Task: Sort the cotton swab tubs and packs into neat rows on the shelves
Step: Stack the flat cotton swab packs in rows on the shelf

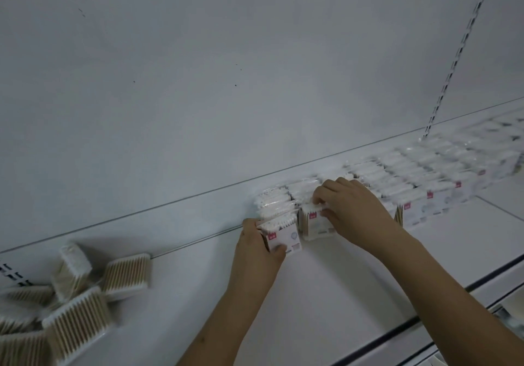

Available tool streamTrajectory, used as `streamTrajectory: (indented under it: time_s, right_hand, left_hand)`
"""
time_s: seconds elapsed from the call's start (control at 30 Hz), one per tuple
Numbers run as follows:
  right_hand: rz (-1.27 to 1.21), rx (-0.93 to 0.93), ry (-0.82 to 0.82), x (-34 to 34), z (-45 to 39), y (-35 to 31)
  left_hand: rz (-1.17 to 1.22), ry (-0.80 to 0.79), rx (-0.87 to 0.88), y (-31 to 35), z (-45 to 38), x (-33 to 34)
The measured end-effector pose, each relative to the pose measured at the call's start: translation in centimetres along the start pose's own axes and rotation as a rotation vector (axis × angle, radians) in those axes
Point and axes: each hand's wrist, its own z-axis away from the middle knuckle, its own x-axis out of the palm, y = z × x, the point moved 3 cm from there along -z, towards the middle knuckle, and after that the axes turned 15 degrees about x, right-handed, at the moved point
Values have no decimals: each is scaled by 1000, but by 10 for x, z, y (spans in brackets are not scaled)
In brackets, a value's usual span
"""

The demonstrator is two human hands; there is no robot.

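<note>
Two hands grip packs: left hand [259, 248] end pack [282, 236], right hand [350, 205] neighbour pack [314, 224]; loose packs [71, 300] left.

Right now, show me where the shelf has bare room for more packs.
Bare shelf lies between the loose pile and the left hand, and in front of the rows. Crowded: the back right, where both hands, right hand, grip packs.

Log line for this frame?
left hand: grips end pack | right hand: pinches next pack | loose packs: unsorted, shelf left
</note>
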Motion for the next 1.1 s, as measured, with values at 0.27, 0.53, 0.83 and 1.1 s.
streamTrajectory:
  time_s: [0.27, 0.53, 0.83, 1.1]
  right_hand:
    - [20, 132, 69, 1, 15, -3]
    - [-516, 174, 162, -24, 17, -119]
    - [-578, -369, -150, 26, 30, -319]
    - [-389, -533, -296, 85, 57, -358]
  left_hand:
    - [1, -7, -17, 1, 3, -11]
    - [-294, 181, 143, -16, 105, -116]
    - [-672, 604, -20, -59, 225, -216]
    - [-920, 436, -242, -100, 226, -242]
